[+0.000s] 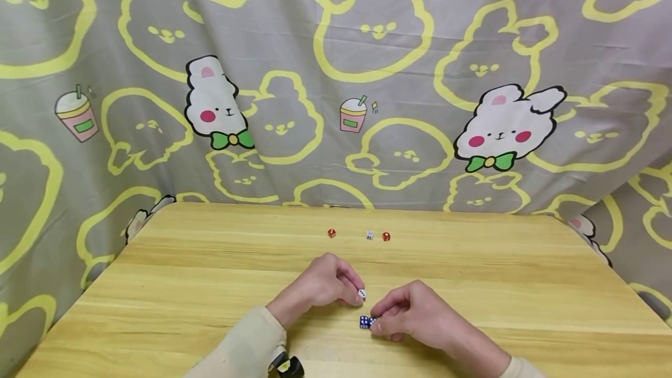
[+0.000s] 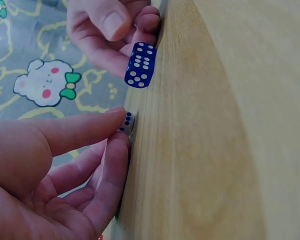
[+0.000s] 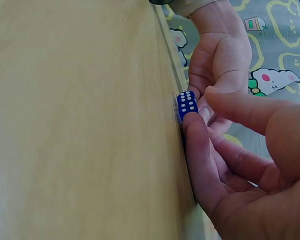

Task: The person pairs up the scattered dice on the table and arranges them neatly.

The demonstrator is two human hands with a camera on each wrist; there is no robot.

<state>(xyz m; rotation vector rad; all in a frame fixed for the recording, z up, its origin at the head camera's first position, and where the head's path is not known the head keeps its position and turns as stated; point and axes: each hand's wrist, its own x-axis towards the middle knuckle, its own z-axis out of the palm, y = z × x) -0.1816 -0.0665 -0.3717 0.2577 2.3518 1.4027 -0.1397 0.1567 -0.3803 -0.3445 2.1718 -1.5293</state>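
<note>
White die (image 1: 362,294), lower centre of the frame, sits pinched in the left hand (image 1: 326,282); the right hand (image 1: 420,315) meets two blue dice (image 1: 364,322), its grip unclear. Light pressure should avoid nudging them.

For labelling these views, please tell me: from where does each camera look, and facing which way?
Head: on the head, facing forward and down at the table and curtain; sleeves, left hand and right hand show.
Left wrist: worn there, facing along the left hand to a white die; right hand beyond.
Right wrist: worn there, facing along the right hand to blue dice; left hand beyond.
Both wrist views share the curtain and blue dice.
</note>
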